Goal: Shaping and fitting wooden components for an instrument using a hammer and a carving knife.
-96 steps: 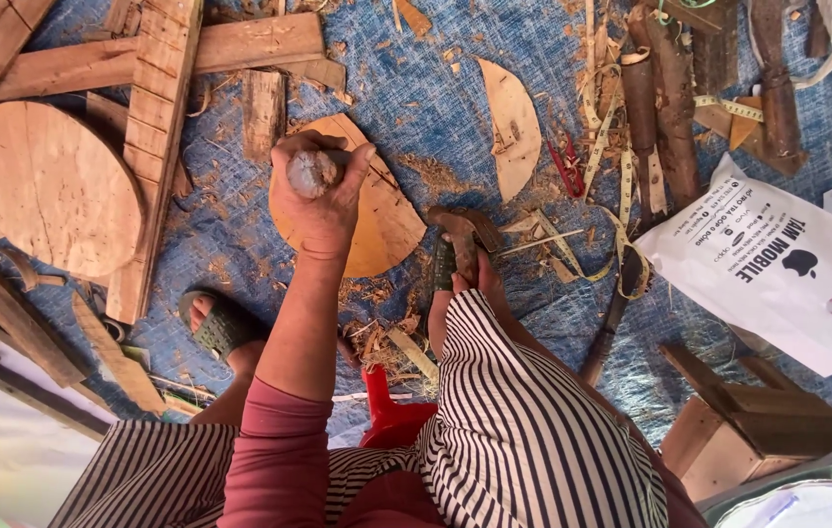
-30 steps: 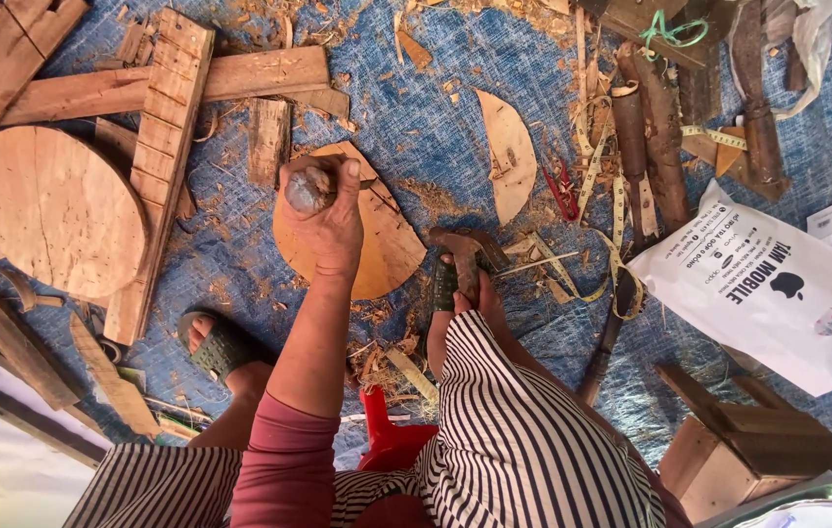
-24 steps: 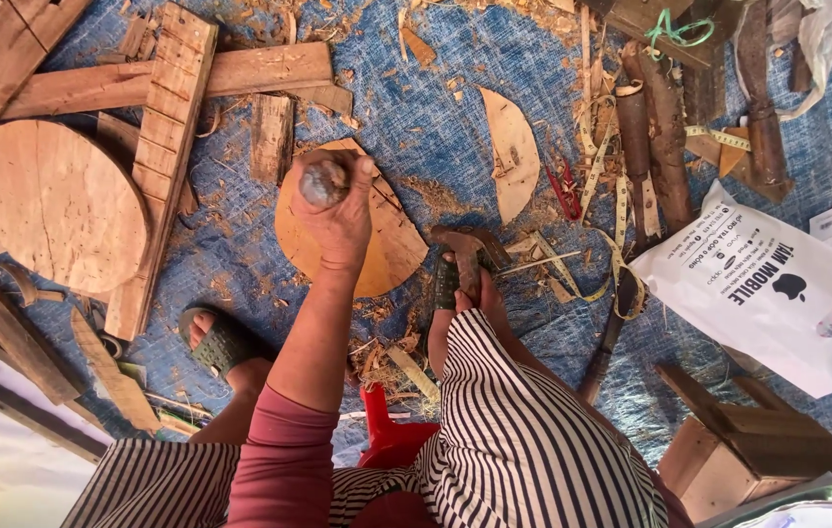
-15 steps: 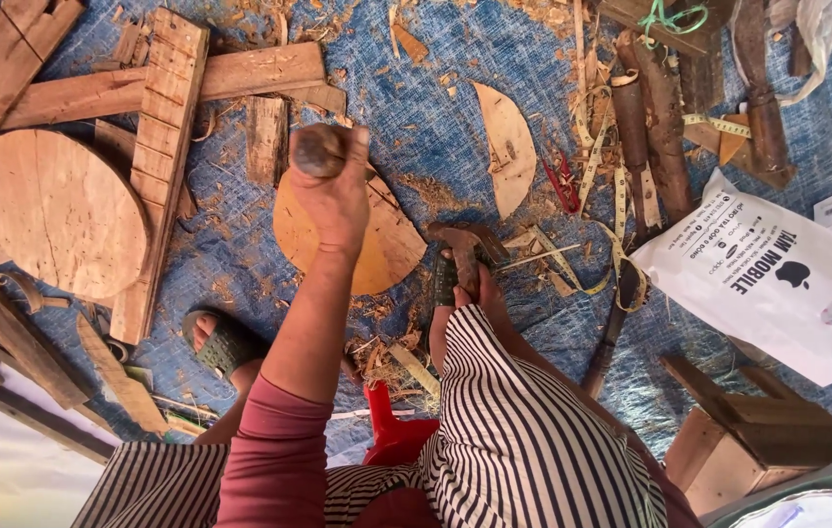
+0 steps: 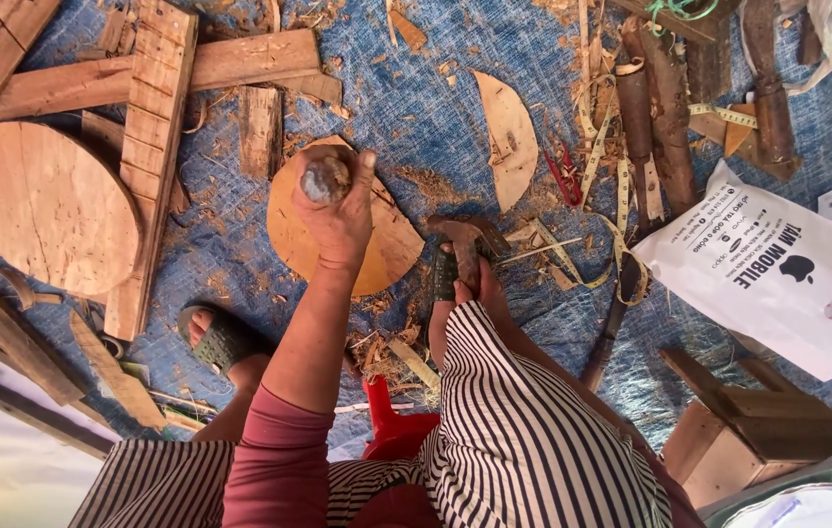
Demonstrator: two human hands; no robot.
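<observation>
My left hand [image 5: 338,210] reaches out from a pink sleeve and is closed around a rough grey-brown lump like a stone [image 5: 323,178]. It is held just above the far edge of a round wooden disc [image 5: 387,244] lying on the blue tarp. A brown hammer-like tool [image 5: 465,240] lies by my right foot, to the right of the disc. My right hand is out of sight. My striped trouser legs fill the bottom of the view.
A larger wooden disc [image 5: 44,205], planks [image 5: 157,127] and offcuts lie to the left. A half disc [image 5: 509,137], measuring tape [image 5: 597,156], wooden handles [image 5: 651,108], a white plastic bag [image 5: 778,269] and a wooden stool [image 5: 758,430] are to the right. Shavings litter the tarp.
My left hand with the lump has shifted a little away from me, from over the disc's middle to its far edge. Everything else stays put.
</observation>
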